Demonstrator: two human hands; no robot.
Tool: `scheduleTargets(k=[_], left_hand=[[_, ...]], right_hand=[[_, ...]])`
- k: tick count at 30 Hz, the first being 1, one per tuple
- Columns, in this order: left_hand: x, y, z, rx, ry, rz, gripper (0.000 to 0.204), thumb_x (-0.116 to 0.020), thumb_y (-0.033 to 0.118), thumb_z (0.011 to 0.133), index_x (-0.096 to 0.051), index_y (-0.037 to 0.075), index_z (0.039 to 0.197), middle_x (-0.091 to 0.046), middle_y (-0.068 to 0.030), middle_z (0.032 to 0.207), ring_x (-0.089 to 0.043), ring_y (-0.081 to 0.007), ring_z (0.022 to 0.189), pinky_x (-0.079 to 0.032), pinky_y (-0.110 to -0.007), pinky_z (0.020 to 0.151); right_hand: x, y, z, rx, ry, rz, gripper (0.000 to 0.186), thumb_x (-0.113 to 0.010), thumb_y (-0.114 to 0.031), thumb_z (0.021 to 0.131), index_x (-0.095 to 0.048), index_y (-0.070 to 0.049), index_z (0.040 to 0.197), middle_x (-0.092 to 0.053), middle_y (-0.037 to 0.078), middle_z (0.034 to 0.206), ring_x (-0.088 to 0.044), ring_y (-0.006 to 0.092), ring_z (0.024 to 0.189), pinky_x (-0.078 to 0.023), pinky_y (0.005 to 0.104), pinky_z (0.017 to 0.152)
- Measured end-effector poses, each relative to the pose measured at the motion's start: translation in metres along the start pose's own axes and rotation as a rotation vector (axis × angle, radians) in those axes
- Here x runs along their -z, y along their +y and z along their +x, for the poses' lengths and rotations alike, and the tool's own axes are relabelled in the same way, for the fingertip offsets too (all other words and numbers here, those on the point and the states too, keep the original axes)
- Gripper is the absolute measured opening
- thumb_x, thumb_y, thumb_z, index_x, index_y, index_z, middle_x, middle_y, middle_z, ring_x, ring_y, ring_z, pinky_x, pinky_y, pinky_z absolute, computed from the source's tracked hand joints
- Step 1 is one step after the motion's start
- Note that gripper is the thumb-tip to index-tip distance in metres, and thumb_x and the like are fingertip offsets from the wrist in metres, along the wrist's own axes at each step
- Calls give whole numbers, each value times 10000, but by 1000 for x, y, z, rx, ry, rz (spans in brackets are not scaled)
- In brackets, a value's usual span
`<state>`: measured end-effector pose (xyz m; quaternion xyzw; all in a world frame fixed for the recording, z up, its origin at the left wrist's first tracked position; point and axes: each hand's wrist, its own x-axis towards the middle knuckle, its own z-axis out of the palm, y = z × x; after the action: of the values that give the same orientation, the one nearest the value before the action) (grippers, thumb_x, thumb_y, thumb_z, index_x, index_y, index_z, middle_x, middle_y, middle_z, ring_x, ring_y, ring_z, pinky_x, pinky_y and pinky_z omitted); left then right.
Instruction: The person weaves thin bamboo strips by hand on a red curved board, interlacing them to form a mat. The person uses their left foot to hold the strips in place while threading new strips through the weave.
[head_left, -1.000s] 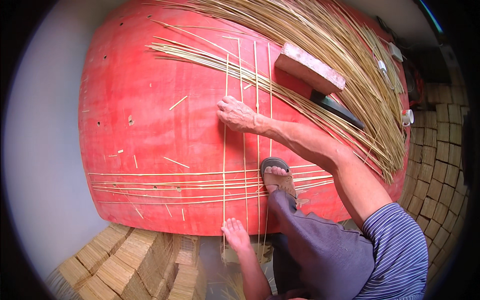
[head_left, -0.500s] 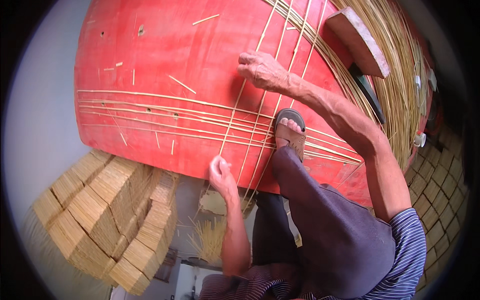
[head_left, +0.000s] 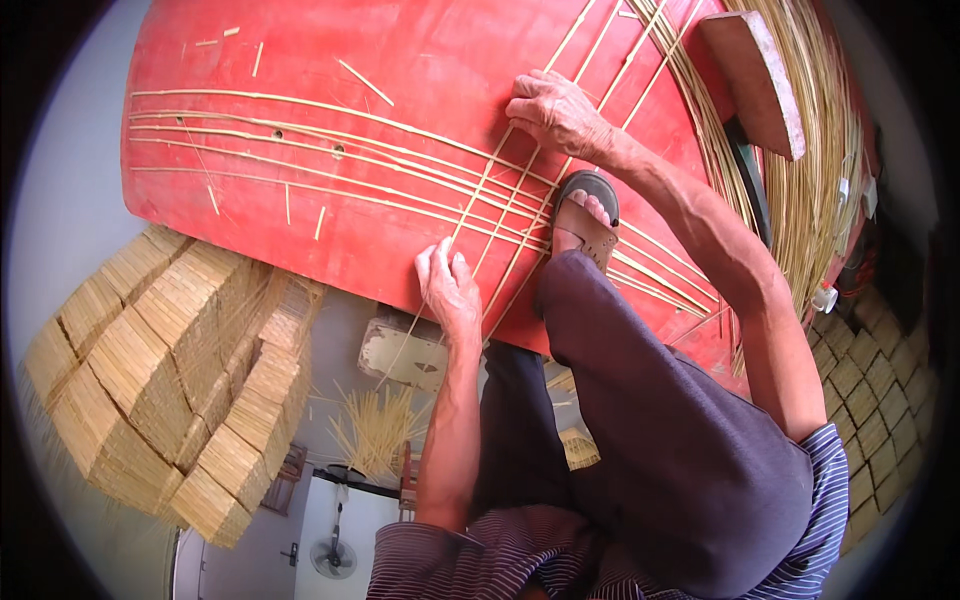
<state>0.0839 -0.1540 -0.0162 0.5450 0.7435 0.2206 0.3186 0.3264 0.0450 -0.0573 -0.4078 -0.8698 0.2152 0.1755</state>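
Observation:
Long thin pale strips [head_left: 345,134], seemingly split bamboo, cross one another in an open lattice on a red board. My right hand [head_left: 560,115] is closed around the leftmost slanting strip [head_left: 480,184], beyond the crossing. Lower down, by the board's near edge, my left hand [head_left: 452,290] has bent fingers on that same strip, whose tail hangs past the edge. Exactly how the left fingertips grip it is partly hidden. My sandalled foot [head_left: 585,215] presses on the crossing strips, to the right of my left hand.
The red board [head_left: 300,50] carries short offcuts. At right, a brick-like block [head_left: 755,85] lies by a thick bundle of long strips [head_left: 815,190]. Stacked strip bundles [head_left: 190,370] stand at lower left. Beyond the near edge are a pale stool-like block [head_left: 402,355] and loose strips [head_left: 380,425].
The whole view has shifted, so the board sits higher. My right hand has come a little nearer my foot. My left fingers have shifted their hold near the board's edge.

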Motion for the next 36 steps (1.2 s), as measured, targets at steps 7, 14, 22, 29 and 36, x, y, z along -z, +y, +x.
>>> scheduleTargets(k=[7, 14, 22, 29, 36], left_hand=[[-3, 7, -8, 24, 11, -9, 279, -584, 19, 885, -634, -25, 1156, -583, -191, 1067, -594, -343, 989, -486, -416, 885], [-8, 1, -9, 0, 26, -10, 288, -603, -1, 873, -605, -7, 1160, -556, -195, 1044, -583, -359, 973, -485, -432, 861], [-21, -7, -9, 63, 69, -79, 230, -622, 6, 867, -596, 1, 1096, -544, -200, 1024, -582, -372, 968, -488, -450, 835], [-21, -9, 0, 17, 130, -36, 105, -634, -13, 877, -618, 6, 979, -545, -124, 886, -582, -262, 820, -492, -395, 711], [-12, -10, 9, 49, 28, 24, 141, -648, 75, 890, -625, 6, 1012, -604, -142, 915, -612, -278, 801, -495, -391, 684]], right_hand=[[4, 0, -4, 4, -33, 43, 130, -717, -112, 790, -645, -49, 877, -560, 92, 846, -571, 302, 847, -490, 418, 733], [4, -5, -3, -15, -48, -3, 148, -716, -111, 796, -648, -46, 910, -559, 103, 875, -581, 312, 887, -509, 415, 777], [4, -4, -2, 8, -52, -50, 150, -713, -154, 803, -629, -59, 882, -564, 96, 895, -578, 308, 900, -496, 423, 778], [2, -2, -3, 19, -81, -97, 175, -708, -213, 808, -608, -82, 862, -574, 81, 937, -585, 290, 949, -491, 428, 801], [3, -11, 2, -53, -124, -159, 156, -680, -192, 820, -609, -69, 886, -584, 95, 926, -593, 297, 949, -504, 435, 787]])
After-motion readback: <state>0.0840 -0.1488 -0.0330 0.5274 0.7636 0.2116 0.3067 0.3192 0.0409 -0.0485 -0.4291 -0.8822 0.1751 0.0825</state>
